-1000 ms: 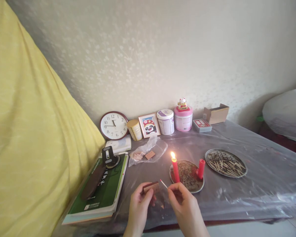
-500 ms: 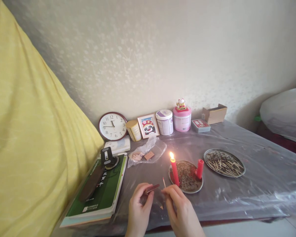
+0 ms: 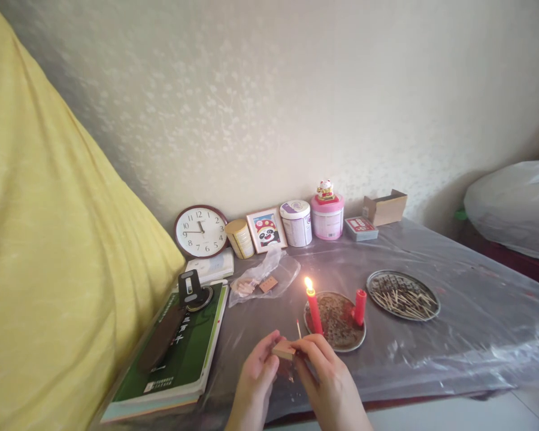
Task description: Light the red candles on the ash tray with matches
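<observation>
Between the thumb and fingers of my left hand (image 3: 254, 378) is a small matchbox (image 3: 284, 351), its light brown side turned up. My right hand (image 3: 322, 372) pinches a match (image 3: 298, 328), whose red head points upward, unlit. Its fingertips also touch the right end of the matchbox. Just beyond my hands, a lit red candle (image 3: 313, 312) stands at the left of a stained round metal plate (image 3: 336, 344). An unlit, shorter red candle (image 3: 360, 307) stands near the plate's right edge.
Right of the candles lies a round tray (image 3: 435, 311) with many matchsticks. A plastic bag (image 3: 290, 272) holds matchboxes. At left are a green book (image 3: 193, 353) with a dark-handled object on it and a yellow curtain (image 3: 49, 239). A clock (image 3: 201, 231), cans and a picture line the wall.
My hands have come together, and my right fingers now meet the matchbox. The matchbox has turned so a lighter face shows. The view has shifted slightly to the right.
</observation>
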`<action>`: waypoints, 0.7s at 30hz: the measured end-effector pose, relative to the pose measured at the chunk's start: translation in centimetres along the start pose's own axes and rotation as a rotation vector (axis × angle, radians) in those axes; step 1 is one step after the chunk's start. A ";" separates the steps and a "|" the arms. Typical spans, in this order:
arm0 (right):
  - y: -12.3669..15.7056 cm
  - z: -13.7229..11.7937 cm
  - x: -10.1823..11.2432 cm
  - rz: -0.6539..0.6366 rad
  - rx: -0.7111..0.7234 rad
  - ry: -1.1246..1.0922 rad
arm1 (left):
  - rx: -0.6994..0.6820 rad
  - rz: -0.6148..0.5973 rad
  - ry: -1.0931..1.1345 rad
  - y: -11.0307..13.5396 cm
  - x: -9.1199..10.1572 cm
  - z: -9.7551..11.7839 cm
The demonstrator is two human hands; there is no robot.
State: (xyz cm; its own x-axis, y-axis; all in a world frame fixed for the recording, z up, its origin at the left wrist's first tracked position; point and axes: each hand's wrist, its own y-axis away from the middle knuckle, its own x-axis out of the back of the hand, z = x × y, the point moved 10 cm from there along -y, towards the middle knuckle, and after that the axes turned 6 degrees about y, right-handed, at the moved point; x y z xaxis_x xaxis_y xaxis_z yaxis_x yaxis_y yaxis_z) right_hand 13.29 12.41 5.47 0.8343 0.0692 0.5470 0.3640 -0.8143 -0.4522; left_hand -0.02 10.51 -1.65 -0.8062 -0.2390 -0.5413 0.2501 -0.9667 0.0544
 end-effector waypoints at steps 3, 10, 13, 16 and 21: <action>0.1 -0.1 -0.1 0.000 -0.002 -0.024 | 0.076 -0.073 0.116 0.0 -1.2 -0.7; 0.2 -0.1 -0.3 0.024 0.031 -0.010 | 0.103 -0.088 0.122 0.3 -1.7 -0.6; 0.1 -0.4 -0.2 0.032 0.046 0.010 | 0.103 -0.094 0.100 0.2 -1.5 -0.9; 0.1 -0.7 -0.3 0.032 0.072 0.027 | 0.117 -0.090 0.087 0.0 -1.1 -1.3; 0.2 -0.3 -0.9 0.006 0.094 0.045 | 0.122 -0.082 0.139 -0.5 -0.3 -1.5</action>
State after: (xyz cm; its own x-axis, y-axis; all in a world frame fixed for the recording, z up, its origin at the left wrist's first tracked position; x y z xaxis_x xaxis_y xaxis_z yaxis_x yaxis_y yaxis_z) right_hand 12.52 12.03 5.14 0.8181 0.0365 0.5739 0.3978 -0.7566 -0.5189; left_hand 0.94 11.21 -2.76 -0.7375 -0.1522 -0.6580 0.1127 -0.9883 0.1023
